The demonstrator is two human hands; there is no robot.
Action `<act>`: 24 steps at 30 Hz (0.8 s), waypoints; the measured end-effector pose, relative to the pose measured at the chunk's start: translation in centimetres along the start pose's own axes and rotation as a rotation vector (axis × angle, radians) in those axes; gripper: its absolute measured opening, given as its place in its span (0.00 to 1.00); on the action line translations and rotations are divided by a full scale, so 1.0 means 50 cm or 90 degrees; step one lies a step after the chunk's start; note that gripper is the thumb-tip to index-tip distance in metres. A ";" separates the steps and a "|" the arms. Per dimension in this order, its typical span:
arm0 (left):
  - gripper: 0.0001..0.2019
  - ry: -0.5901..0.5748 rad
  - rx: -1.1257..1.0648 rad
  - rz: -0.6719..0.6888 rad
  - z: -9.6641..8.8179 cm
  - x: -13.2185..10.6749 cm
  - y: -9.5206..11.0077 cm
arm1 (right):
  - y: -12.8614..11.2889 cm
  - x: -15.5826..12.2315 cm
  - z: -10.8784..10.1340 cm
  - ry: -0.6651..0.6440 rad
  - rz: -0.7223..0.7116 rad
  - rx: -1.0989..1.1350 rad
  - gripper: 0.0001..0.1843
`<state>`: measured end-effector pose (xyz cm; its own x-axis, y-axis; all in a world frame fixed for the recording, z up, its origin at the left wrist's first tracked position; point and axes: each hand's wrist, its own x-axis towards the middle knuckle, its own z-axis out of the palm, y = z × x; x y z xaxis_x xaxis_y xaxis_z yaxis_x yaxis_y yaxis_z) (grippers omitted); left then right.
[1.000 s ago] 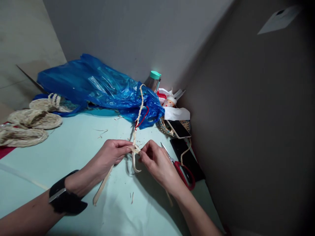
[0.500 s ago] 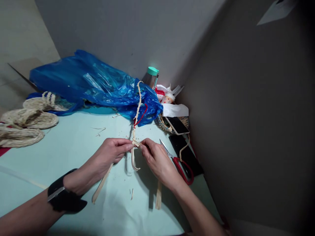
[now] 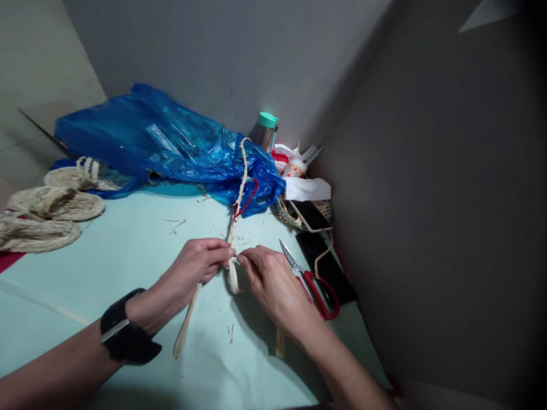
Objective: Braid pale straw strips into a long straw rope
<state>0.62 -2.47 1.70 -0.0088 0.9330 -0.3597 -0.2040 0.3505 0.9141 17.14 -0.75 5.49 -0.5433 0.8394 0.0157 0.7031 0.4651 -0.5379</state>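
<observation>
Head view: left hand [image 3: 197,263] and right hand [image 3: 270,279], each grip pinched shut on braided straw cord [image 3: 239,188] above pale tabletop [image 3: 128,250], fingertips nearly meeting. Loose strips hang below. Red-handled scissors [image 3: 311,282] just beside right hand; blue plastic bag [image 3: 166,149] behind.

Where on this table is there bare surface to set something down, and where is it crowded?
The pale green table is bare between the straw coils, the blue plastic bag and the left hand, and also near the front edge below both hands. It is crowded beyond the right hand: scissors, two phones, cup and bottle fill that corner.
</observation>
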 end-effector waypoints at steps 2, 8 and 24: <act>0.06 0.010 0.003 0.013 0.000 -0.003 0.002 | 0.002 0.002 -0.005 0.006 0.019 0.012 0.16; 0.08 0.046 0.046 0.034 0.008 -0.017 0.011 | 0.005 -0.002 0.001 0.078 0.008 -0.010 0.09; 0.07 -0.021 -0.012 0.024 0.003 -0.017 0.014 | -0.007 -0.012 0.010 0.161 -0.146 0.062 0.10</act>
<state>0.62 -3.01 2.64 0.0154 0.9476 -0.3191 -0.2219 0.3144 0.9230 16.98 -1.54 5.25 -0.5428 0.7646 0.3476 0.5217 0.6313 -0.5738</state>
